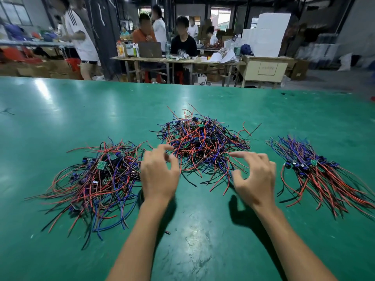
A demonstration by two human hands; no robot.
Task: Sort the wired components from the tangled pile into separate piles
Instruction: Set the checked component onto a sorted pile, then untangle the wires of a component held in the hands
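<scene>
A tangled pile [203,142] of red, blue and black wired components with small green boards lies in the middle of the green table [60,118]. A looser pile [97,179] lies to its left. An aligned pile [316,171] lies to the right, wires fanned toward me. My left hand [158,175] hovers at the near left edge of the tangled pile, fingers loosely curved and holding nothing. My right hand [253,179] hovers at the near right edge, fingers spread and empty.
The table's far edge [182,84] runs across the view. Beyond it, several people sit and stand at other work tables [172,59] among boxes. A small wire scrap [167,232] lies between my forearms.
</scene>
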